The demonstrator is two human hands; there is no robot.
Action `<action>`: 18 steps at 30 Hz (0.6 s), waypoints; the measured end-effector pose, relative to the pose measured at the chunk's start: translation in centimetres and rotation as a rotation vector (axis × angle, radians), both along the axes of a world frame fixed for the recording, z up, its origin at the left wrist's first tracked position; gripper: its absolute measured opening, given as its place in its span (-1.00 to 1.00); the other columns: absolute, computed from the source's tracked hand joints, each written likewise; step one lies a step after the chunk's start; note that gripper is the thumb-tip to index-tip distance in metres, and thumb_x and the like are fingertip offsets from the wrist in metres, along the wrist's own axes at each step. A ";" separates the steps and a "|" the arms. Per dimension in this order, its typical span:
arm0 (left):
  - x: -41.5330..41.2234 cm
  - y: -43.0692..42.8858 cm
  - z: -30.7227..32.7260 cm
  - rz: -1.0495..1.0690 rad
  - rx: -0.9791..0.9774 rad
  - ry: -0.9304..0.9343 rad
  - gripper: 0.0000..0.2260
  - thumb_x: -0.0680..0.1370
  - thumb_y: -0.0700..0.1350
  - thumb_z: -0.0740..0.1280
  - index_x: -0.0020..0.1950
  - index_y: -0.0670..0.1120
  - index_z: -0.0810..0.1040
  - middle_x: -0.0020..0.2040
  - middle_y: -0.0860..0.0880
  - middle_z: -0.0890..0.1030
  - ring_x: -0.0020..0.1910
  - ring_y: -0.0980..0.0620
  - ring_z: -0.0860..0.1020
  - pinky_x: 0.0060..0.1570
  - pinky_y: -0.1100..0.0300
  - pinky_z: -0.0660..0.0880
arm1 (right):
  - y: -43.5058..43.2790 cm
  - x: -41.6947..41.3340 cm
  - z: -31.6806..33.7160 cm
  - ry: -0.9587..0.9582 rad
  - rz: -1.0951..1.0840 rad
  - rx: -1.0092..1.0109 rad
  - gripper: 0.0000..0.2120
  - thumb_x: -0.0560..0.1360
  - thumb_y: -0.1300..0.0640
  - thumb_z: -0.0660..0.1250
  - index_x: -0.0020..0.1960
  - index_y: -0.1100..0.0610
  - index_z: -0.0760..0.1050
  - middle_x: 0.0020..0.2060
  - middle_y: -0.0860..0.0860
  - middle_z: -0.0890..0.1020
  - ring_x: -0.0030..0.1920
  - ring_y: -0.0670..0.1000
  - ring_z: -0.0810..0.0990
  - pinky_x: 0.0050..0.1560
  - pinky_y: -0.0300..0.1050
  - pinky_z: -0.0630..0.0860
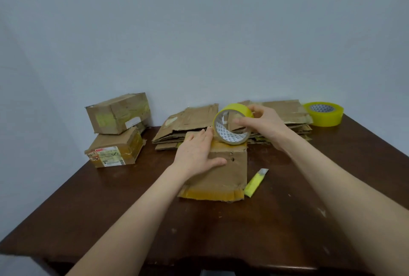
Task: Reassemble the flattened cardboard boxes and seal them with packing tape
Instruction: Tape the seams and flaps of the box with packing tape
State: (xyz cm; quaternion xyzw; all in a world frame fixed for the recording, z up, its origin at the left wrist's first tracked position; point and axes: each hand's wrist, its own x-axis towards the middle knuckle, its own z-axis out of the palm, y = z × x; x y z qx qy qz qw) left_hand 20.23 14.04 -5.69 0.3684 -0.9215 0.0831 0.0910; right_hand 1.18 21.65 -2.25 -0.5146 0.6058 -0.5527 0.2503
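A small cardboard box stands in the middle of the table, with yellow tape along its bottom flap. My left hand lies flat on the box's top and left side, thumb across its front face. My right hand grips a yellow roll of packing tape held upright on the box's top far edge. Flattened cardboard boxes lie stacked behind the box, reaching to the right.
Two taped-up boxes are stacked at the table's far left against the wall. A second, larger tape roll lies at the far right. A yellow utility knife lies just right of the box. The dark wooden table runs toward me.
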 end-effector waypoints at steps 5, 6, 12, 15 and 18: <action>0.5 -0.3 0.0 -0.005 0.025 -0.001 -0.16 0.47 0.38 0.17 0.57 -0.05 -0.04 0.57 -0.03 0.04 0.54 0.01 0.04 0.48 0.09 0.05 | 0.4 -0.3 2.3 0.008 -0.048 -0.009 -0.78 0.33 0.02 0.54 -0.13 0.05 0.55 -0.40 -0.10 0.50 -0.41 -0.15 0.47 -0.32 -0.23 0.39; 0.7 -0.5 0.0 -0.005 0.026 -0.001 -0.16 0.47 0.38 0.16 0.58 -0.03 -0.06 0.58 -0.03 0.02 0.54 0.02 0.03 0.48 0.10 0.03 | 0.6 -1.0 2.8 0.039 -0.061 0.016 -0.77 0.33 0.00 0.53 -0.16 0.07 0.54 -0.46 -0.12 0.46 -0.49 -0.17 0.42 -0.37 -0.25 0.35; 0.5 -0.6 -0.4 -0.046 -0.011 -0.047 -0.33 0.51 0.36 0.10 0.54 0.22 -0.06 0.58 -0.05 0.00 0.54 -0.05 0.04 0.48 0.05 0.03 | 2.8 -2.9 1.6 0.139 -0.026 0.122 -0.52 0.30 -0.24 0.47 -0.21 0.22 0.62 -0.52 -0.05 0.41 -0.49 -0.09 0.37 -0.31 -0.20 0.34; 0.6 -0.5 -0.4 -0.050 -0.020 -0.072 -0.41 0.54 0.32 0.10 0.52 0.28 -0.03 0.58 -0.02 0.00 0.54 -0.07 0.02 0.49 0.03 0.00 | 3.2 -3.3 0.7 0.176 -0.048 0.139 -0.53 0.38 -0.16 0.44 -0.02 0.26 0.64 -0.51 -0.06 0.46 -0.49 -0.12 0.40 -0.39 -0.26 0.32; 1.0 -0.3 -0.5 -0.081 -0.024 -0.058 -0.50 0.58 0.24 0.10 0.48 0.34 -0.01 0.57 0.04 0.02 0.54 -0.10 0.02 0.50 -0.01 -0.02 | 3.6 -3.8 -0.1 0.204 -0.025 0.188 -0.75 0.41 -0.08 0.45 -0.03 0.07 0.67 -0.57 -0.18 0.49 -0.53 -0.21 0.40 -0.37 -0.29 0.29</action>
